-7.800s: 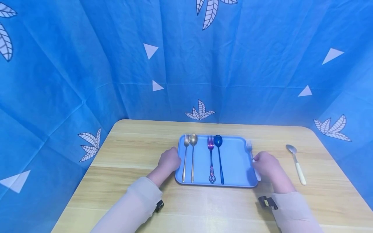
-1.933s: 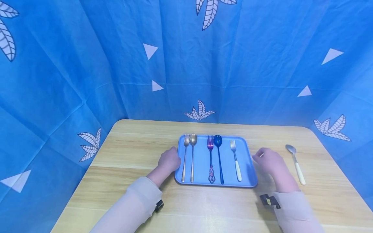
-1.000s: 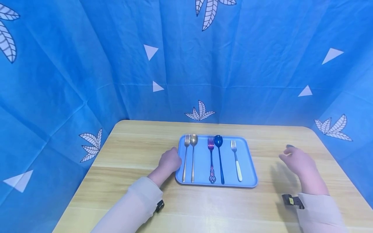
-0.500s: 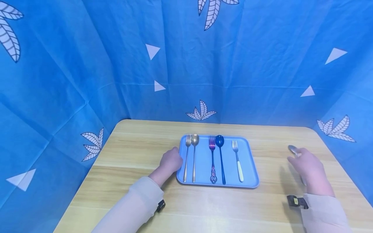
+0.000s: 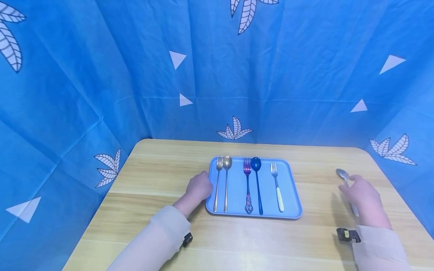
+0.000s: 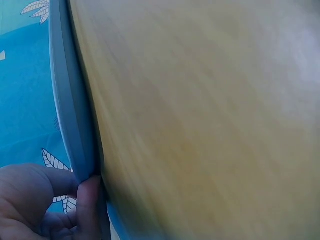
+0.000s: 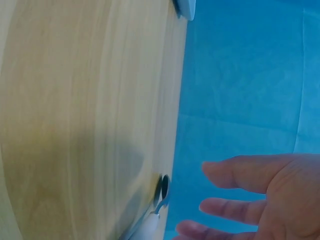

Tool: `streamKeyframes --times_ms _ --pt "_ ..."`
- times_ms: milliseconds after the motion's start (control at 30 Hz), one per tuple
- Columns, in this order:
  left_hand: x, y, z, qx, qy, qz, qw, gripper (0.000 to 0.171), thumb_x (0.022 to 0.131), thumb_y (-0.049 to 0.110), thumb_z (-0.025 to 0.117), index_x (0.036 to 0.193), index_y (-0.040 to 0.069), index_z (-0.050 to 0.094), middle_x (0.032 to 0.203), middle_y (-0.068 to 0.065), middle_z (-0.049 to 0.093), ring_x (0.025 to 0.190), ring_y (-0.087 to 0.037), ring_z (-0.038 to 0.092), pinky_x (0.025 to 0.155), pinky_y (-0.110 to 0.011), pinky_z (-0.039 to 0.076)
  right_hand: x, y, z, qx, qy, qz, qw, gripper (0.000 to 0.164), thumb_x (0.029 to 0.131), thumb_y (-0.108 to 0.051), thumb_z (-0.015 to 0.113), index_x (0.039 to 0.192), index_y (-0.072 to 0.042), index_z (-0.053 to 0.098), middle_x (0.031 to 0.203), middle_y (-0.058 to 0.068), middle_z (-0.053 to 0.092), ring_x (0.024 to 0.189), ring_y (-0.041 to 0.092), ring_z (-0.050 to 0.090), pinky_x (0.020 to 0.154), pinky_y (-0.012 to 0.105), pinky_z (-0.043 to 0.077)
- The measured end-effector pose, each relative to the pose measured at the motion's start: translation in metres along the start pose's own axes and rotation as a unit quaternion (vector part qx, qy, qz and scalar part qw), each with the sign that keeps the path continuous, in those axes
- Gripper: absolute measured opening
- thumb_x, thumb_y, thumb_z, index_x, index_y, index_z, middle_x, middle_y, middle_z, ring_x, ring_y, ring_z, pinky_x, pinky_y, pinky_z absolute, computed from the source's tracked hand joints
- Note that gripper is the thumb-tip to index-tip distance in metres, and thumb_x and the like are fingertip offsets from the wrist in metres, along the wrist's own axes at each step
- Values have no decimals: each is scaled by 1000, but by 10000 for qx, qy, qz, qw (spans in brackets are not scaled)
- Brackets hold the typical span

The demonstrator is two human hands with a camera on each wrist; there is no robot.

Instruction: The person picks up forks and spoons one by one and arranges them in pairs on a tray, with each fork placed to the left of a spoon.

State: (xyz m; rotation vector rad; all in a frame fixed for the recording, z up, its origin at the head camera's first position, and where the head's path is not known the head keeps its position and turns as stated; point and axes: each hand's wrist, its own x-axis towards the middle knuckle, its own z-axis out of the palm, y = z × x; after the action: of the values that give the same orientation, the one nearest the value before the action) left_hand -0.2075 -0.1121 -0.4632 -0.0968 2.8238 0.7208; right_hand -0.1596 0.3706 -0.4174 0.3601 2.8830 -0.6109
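Note:
My left hand (image 5: 200, 186) pinches the left rim of the blue tray (image 6: 75, 110), thumb and finger meeting at its edge in the left wrist view. On the tray lie a gold fork (image 5: 218, 180), a gold spoon (image 5: 226, 180), a purple fork (image 5: 247, 180), a dark blue spoon (image 5: 258, 184) and a white-handled fork (image 5: 278, 188). Over at the right, my right hand (image 5: 362, 194) hovers above a white-handled spoon (image 5: 343, 174), hiding much of its handle. In the right wrist view its fingers (image 7: 235, 170) are spread, apart from the spoon.
The light wooden table (image 5: 237, 244) runs up to a blue patterned cloth (image 5: 220, 75) at the back and both sides. A stretch of table lies between the tray's right rim and the spoon.
My right hand first held the white-handled fork at the tray's right rim, released it on the tray, then moved right to the spoon. My left hand stays at the tray.

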Motion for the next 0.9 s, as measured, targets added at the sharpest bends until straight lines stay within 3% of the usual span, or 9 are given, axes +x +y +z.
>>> streamKeyframes --times_ms 467,900 --pt "0 -2 1 -101 -18 -27 9999 45 95 11 51 137 -7 49 125 -24 62 106 -39 63 88 -48 54 4 10 3 27 -219 77 9997 70 99 -30 53 137 23 28 134 48 34 115 66 39 95 71 36" --pt "-3 0 -1 -92 -11 -16 10000 42 95 10 52 133 -7 52 119 -22 64 97 -34 64 82 -45 56 7 15 7 70 -426 167 9989 73 98 -33 54 139 22 27 134 47 36 116 66 39 96 71 35"
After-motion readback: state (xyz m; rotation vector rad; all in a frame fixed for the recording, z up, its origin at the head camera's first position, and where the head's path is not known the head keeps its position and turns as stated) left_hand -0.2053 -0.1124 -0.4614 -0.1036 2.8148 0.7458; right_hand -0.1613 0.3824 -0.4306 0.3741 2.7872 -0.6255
